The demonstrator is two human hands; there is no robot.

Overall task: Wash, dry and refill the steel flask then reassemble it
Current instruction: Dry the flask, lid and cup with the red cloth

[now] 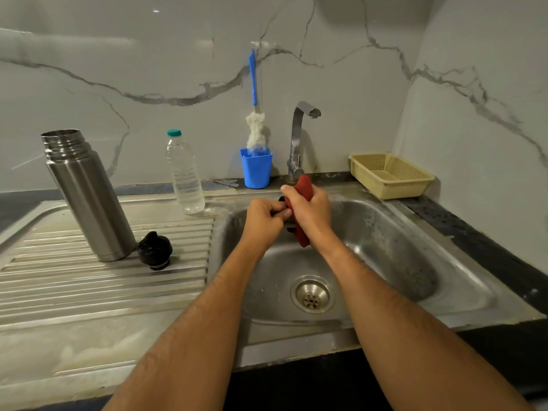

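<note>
Grey-veined marble tiles back a dark bench carrying a stainless steel sink (pixel 400 232) with a ribbed drainboard (pixel 103 280). Both bare forearms reach forward over the basin, wrists meeting just below the chrome tap (pixel 298 137). The right hand (pixel 310 210) is fisted around a dark red cloth (pixel 304 188), whose ends stick out above and below the fist. The left hand (pixel 264 218) is curled, its fingertips pinching a small black part (pixel 281 199) pressed against the cloth; what that part is cannot be told. The open, lidless steel flask (pixel 86 194) stands on the drainboard, touching a black domed stopper (pixel 154 250) lying beside its base. A clear plastic water bottle with a teal cap (pixel 184 173) stands near the basin's left rim.
</note>
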